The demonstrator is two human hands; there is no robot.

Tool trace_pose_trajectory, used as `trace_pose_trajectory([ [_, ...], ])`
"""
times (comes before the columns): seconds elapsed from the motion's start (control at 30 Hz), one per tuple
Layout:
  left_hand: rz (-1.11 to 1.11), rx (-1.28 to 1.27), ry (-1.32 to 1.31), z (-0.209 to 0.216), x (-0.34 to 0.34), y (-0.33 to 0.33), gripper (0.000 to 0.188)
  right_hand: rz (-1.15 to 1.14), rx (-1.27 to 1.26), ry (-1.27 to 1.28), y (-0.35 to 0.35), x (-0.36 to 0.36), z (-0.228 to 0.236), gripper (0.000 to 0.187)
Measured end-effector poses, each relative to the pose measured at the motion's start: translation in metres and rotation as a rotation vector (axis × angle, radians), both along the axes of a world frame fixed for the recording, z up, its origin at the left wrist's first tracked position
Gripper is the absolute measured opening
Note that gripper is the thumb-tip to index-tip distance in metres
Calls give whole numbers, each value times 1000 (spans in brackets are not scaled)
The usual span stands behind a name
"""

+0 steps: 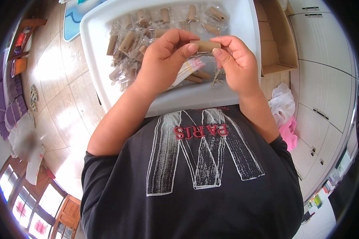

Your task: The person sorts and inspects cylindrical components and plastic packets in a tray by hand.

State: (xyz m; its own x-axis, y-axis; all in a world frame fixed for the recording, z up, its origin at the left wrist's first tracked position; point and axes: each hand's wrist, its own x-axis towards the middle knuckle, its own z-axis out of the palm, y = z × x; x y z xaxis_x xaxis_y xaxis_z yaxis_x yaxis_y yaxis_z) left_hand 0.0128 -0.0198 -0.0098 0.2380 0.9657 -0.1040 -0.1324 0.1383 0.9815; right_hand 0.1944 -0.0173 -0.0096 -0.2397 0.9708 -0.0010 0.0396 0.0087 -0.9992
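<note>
A short brown cardboard-like tube lies level between my two hands above the white tub. My left hand pinches its left end with thumb and fingers. The right end sits in the pinch of my right hand. Just below the tube hangs something thin and stringy, too small to make out. Several similar tubes in clear plastic wrappers fill the left and far parts of the tub. Under my hands are a bundle of clear plastic sleeves, unwrapped tubes and a tangle of twine.
An open cardboard box stands right of the tub, beside white cabinets. White and pink plastic bags lie on the floor at the right. Tiled floor and a purple-covered seat are on the left.
</note>
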Motion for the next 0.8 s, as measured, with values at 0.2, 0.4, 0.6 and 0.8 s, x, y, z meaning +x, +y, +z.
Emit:
trace_pose_trajectory([
  [0.2, 52, 4, 123, -7, 9, -1, 17, -29, -25, 9, -2, -3, -1, 11],
  [0.4, 38, -20, 185, 10, -4, 8, 21, -94, -260, 284, 8, 0, 0, 14],
  [0.6, -335, 319, 1604, 11, -13, -13, 27, 273, -529, 955, 19, 30, -19, 30],
  [0.8, -357, 450, 1614, -6, -20, -19, 11, 392, -637, 1129, 23, 30, -21, 32],
])
